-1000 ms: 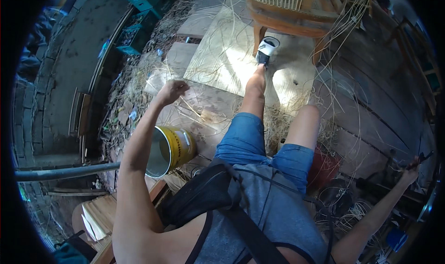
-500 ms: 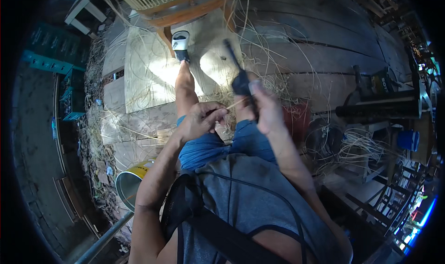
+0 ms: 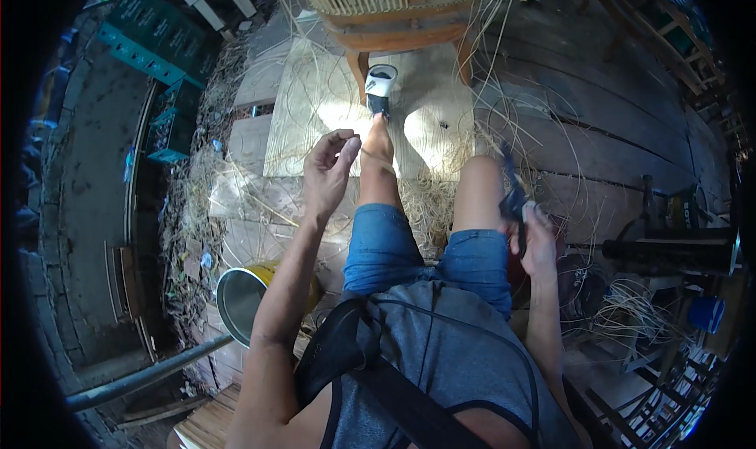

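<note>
My left hand (image 3: 329, 173) is raised above my left shin, thumb and fingertips pinched together. A thin pale strip of cane (image 3: 376, 159) seems to run from its fingertips across the shin, faint and blurred. My right hand (image 3: 535, 240), beside my right thigh, is wrapped round a black tool (image 3: 513, 205) with a long thin end pointing up and away. Motion smears the tool, so I cannot tell its exact kind. Ahead of me stands a wooden chair (image 3: 394, 31) with slender cane slats, its legs on a pale board (image 3: 299, 134).
Loose cane strands litter the plank floor (image 3: 583, 150). A yellow can (image 3: 272, 274) stands by my left arm, near a metal pipe (image 3: 150, 378). Green crates (image 3: 161, 35) are at far left. On the right are a black tube (image 3: 669, 252), a cane bundle (image 3: 622, 311) and a blue container (image 3: 706, 313).
My hands have moved apart: the left up and away from the tool, the right down toward my right thigh with the black tool. The whole view has shifted.
</note>
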A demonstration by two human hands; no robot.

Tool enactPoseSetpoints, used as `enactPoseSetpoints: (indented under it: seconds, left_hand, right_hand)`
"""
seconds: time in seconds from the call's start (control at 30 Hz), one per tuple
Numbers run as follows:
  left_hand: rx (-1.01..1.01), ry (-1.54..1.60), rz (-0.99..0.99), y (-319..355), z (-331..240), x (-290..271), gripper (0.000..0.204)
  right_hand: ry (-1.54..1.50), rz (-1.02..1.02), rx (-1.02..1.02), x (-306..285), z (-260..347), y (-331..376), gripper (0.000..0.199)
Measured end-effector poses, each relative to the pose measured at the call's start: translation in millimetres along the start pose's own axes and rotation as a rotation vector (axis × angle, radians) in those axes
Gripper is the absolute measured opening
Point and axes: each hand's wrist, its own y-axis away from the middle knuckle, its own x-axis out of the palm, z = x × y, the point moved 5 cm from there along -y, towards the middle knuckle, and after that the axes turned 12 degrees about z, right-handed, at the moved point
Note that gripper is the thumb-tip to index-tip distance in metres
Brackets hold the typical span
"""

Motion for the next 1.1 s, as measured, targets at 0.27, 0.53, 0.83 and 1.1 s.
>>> enactPoseSetpoints:
  seconds: [0.27,0.53,0.83,1.1]
  left_hand:
    - [-0.054,0.345,0.354,-10,-62,93,0.041]
    - [-0.300,0.422,0.672,33,-58,185,0.028]
    - [-0.560,0.612,0.547,56,-24,192,0.017]
    - [-0.422,0.454,0.596,59,-33,187,0.025]
  right_hand:
    - [0.550,-0.118,0.208,-17,6,60,0.025]
    - [0.793,-0.264,-0.065,37,26,32,0.019]
    - [0.755,-0.121,-0.153,65,27,22,0.021]
    - [0.378,0.216,0.176,58,20,6,0.032]
